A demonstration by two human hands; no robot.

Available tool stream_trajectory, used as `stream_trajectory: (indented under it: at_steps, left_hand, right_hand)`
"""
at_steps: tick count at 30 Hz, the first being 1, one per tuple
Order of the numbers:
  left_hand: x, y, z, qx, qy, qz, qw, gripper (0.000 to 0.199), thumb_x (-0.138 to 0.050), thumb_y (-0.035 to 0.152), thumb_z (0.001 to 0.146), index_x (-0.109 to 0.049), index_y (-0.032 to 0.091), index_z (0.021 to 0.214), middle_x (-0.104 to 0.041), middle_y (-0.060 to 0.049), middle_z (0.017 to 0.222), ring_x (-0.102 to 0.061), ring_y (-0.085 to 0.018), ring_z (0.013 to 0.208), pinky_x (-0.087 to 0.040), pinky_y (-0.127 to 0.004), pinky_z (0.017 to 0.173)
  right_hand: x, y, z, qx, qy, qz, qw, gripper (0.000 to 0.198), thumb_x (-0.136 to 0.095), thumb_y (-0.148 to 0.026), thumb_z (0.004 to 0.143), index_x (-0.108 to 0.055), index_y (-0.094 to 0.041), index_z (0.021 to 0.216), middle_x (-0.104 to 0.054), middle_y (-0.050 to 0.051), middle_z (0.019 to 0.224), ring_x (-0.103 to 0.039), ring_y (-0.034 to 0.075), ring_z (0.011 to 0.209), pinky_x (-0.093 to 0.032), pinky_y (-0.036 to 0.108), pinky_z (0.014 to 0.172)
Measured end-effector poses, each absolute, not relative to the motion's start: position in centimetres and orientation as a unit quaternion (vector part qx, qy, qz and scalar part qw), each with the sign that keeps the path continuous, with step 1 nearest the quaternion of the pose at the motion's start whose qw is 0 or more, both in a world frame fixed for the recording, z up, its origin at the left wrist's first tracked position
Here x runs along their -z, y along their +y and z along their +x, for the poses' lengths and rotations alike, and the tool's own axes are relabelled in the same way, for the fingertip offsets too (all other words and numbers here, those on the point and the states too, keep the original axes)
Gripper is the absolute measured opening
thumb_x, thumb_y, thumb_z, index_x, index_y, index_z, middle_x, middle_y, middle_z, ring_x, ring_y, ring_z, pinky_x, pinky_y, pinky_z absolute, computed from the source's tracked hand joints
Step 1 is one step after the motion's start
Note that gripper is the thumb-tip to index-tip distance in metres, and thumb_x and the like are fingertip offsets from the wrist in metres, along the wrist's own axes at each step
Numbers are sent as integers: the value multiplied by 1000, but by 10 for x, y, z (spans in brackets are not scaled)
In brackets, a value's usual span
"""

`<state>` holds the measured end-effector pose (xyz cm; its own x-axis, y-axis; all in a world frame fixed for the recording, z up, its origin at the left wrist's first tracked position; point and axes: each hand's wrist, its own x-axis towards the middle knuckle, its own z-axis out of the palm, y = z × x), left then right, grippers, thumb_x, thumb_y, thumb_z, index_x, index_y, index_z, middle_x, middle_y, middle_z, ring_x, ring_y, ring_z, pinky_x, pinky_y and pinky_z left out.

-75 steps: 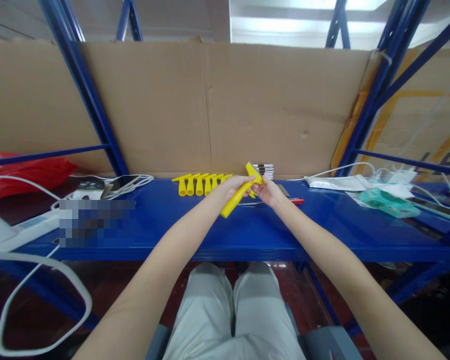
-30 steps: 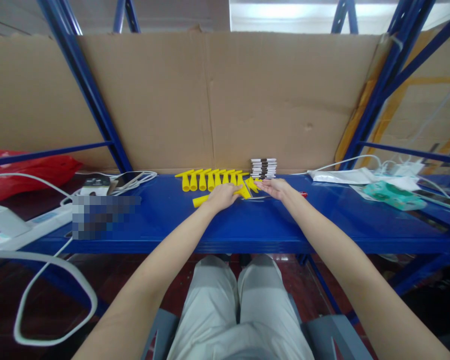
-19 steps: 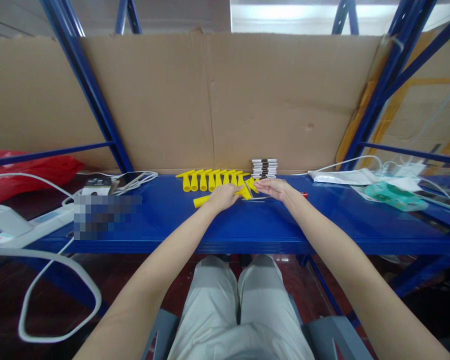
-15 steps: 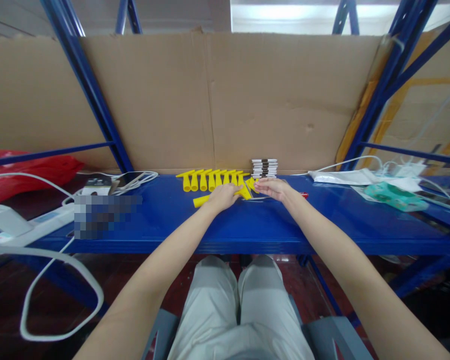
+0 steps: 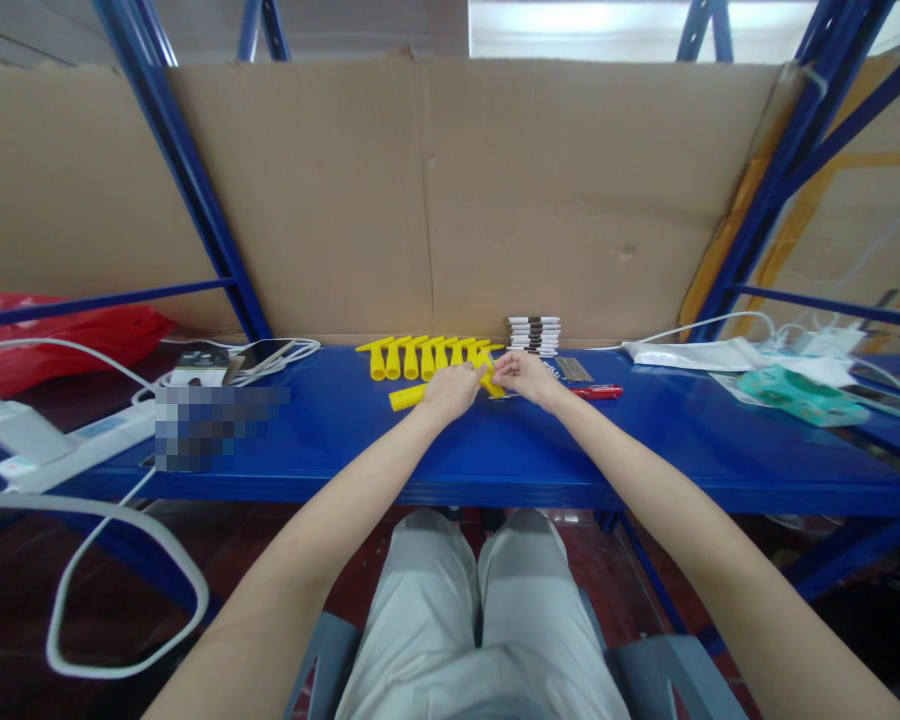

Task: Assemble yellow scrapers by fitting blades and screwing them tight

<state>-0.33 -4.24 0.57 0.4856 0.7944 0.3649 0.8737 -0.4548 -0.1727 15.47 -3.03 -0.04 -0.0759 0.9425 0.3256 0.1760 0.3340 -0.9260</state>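
My left hand [image 5: 452,392] is wrapped round a yellow T-shaped scraper handle [image 5: 407,398], whose tube end sticks out to the left. Against the head of that handle, the fingers of my right hand [image 5: 526,378] are pinched together; whatever is between them is too small to make out. A row of several similar yellow handles [image 5: 411,358] stands just behind my left hand. Beside my right hand lie a red-handled screwdriver [image 5: 600,392], its thin shaft partly hidden, and a flat grey strip [image 5: 573,369].
Behind my right hand rises a stack of white packets with dark bands [image 5: 534,335]. A cardboard sheet [image 5: 307,200] backs the blue table [image 5: 330,450]. Cables and a power strip [image 5: 82,450] lie left; a green packet [image 5: 795,393] and white pouch [image 5: 694,354] lie right.
My right hand has moved slightly left and its fingers have closed in to a pinch at the handle's head. More of the screwdriver and the grey strip now shows.
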Motion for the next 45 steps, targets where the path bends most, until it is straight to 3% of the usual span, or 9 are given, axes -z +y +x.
stream_trajectory:
  at_steps: [31,36,39,42,45]
  left_hand:
    - [-9,-52,3,109,-524,-827,174,43,-41,25,92,-49,19,134,-62,-13,110,-64,-26,94,-48,-36,77]
    - [-10,-52,2,120,-530,-823,168,43,-41,25,92,-49,18,133,-62,-13,112,-63,-26,94,-48,-37,78]
    - [-9,-51,2,134,-535,-818,165,43,-41,24,92,-48,18,134,-62,-14,112,-63,-27,95,-48,-37,79]
    - [-9,-51,1,146,-544,-810,163,44,-39,24,92,-47,17,135,-62,-14,114,-63,-26,95,-49,-36,79]
    - [-9,-51,1,155,-553,-802,163,44,-35,24,94,-47,17,135,-61,-15,116,-63,-26,97,-49,-36,79]
  right_hand:
    - [18,-14,150,-240,-696,-472,485,17,-54,-6,63,-53,-18,76,-54,-4,69,-51,10,61,-45,25,65]
    - [15,-12,151,-192,-638,-498,555,13,-58,-12,66,-53,-19,75,-60,0,82,-56,14,78,-46,29,77]
    - [5,-19,153,-279,-577,-522,563,9,-57,-12,71,-53,-19,74,-62,1,78,-57,13,74,-47,27,72]
    - [-5,-31,155,-481,-559,-487,468,8,-52,-11,78,-55,-16,72,-62,3,63,-55,12,55,-46,24,57]
    - [-10,-41,157,-576,-538,-446,423,17,-45,-7,84,-56,-13,73,-65,6,58,-54,11,48,-45,21,51]
